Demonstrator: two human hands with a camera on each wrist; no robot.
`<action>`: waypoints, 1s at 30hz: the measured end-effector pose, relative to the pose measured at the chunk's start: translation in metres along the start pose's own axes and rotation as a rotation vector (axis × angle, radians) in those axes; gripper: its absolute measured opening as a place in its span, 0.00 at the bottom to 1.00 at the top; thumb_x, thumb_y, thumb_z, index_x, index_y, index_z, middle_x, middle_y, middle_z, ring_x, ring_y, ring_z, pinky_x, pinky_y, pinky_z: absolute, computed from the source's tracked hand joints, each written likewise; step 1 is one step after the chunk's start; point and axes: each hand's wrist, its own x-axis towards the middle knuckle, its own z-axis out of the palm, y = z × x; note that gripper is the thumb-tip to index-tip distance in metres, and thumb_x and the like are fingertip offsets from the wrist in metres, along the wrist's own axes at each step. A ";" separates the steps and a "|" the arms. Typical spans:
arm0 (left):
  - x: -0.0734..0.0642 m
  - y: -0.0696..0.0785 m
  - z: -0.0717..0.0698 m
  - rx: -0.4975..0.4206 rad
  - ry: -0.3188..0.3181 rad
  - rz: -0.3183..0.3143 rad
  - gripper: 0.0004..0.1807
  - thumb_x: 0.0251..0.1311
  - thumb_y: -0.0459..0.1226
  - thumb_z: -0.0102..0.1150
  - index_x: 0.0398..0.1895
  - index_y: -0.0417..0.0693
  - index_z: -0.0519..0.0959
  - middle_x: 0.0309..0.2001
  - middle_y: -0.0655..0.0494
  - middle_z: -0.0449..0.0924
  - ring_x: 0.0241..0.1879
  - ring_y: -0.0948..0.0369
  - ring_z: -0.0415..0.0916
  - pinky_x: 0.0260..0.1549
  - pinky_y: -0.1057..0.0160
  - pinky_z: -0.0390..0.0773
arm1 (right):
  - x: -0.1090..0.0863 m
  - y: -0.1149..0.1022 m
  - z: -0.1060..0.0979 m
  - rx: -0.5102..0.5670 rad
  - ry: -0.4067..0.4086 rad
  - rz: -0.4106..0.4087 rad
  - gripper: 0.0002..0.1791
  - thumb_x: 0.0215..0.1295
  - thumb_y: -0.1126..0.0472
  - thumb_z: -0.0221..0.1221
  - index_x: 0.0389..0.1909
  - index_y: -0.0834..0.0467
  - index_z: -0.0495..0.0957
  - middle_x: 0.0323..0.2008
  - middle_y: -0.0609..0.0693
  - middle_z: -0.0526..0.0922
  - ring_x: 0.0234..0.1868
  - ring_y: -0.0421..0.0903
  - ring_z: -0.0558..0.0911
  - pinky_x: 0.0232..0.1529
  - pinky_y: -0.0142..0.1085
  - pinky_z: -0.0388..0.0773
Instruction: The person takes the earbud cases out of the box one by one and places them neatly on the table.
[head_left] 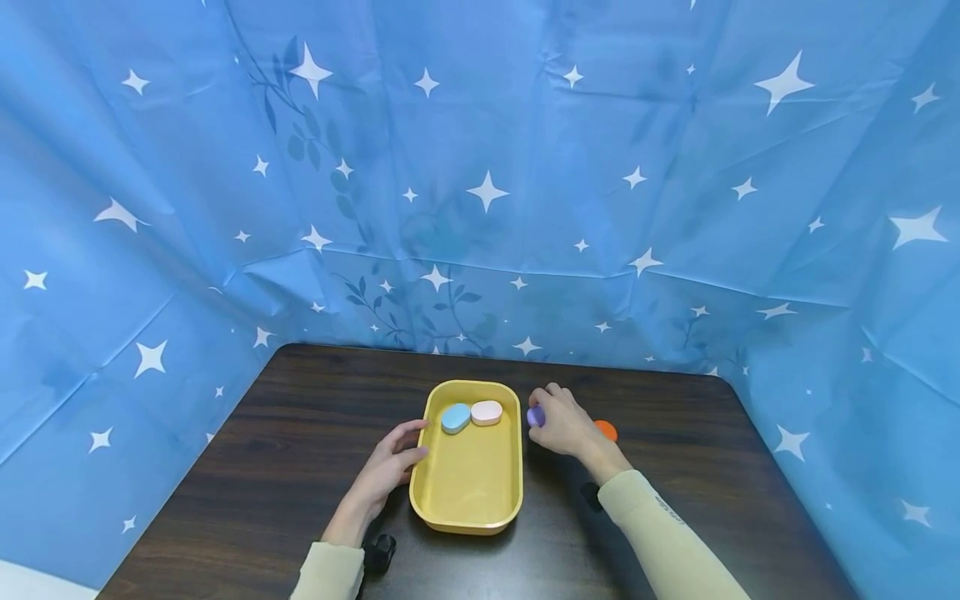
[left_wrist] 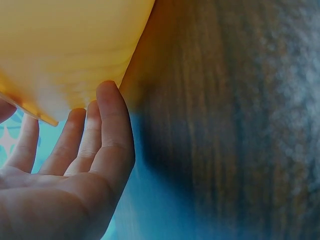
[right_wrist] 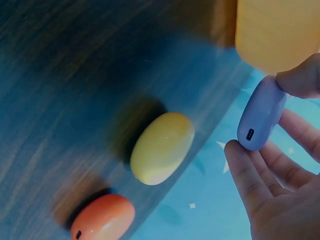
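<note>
Table (head_left: 315,392): dark, wood-grained; open surface along its left side.
Tray (head_left: 468,483): yellow; raised rim, an edge to knock against; open floor toward me.
My left hand (head_left: 382,471): fingers loose, tips resting against the tray's left side.
My right hand (head_left: 562,423): thumb and fingertips pinching the purple case.
Purple case (right_wrist: 262,114): just right of the tray; probably light, hard, slick; best held by its rounded ends.
Yellow case (right_wrist: 163,148), orange case (right_wrist: 106,217): on the table.
Blue case (head_left: 455,418), pink case (head_left: 487,412): tray's far end.
</note>
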 end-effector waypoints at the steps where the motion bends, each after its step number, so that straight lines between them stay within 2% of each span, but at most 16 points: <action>1: 0.000 0.000 0.000 0.000 0.000 0.001 0.24 0.73 0.35 0.56 0.71 0.48 0.70 0.68 0.40 0.69 0.57 0.48 0.77 0.51 0.47 0.80 | 0.000 0.001 0.001 -0.002 -0.001 0.000 0.20 0.55 0.59 0.68 0.50 0.57 0.79 0.45 0.51 0.74 0.47 0.52 0.71 0.44 0.47 0.79; 30: -0.004 0.002 0.002 0.021 -0.003 0.008 0.25 0.72 0.36 0.57 0.71 0.47 0.69 0.68 0.40 0.69 0.57 0.48 0.76 0.51 0.47 0.80 | 0.006 0.005 0.026 -0.036 -0.068 0.012 0.20 0.56 0.59 0.70 0.51 0.56 0.80 0.45 0.51 0.75 0.45 0.50 0.71 0.45 0.46 0.79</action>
